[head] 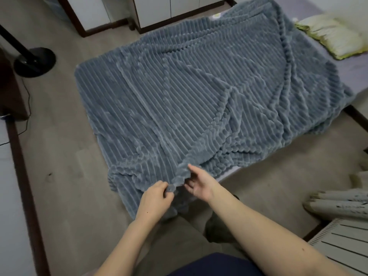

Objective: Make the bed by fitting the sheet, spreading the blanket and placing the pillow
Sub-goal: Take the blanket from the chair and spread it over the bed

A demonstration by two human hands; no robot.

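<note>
Left hand (157,198) pinches blanket (179,92) corner; our right hand (199,184) open beside it; blanket stretches away over the bed (356,70).

Bare forearms (258,226), no sleeves visible; dark navy garment (215,265) at bottom edge.

Bare floor (65,156) left of blanket (179,92); fan base (34,61) beyond.
</note>
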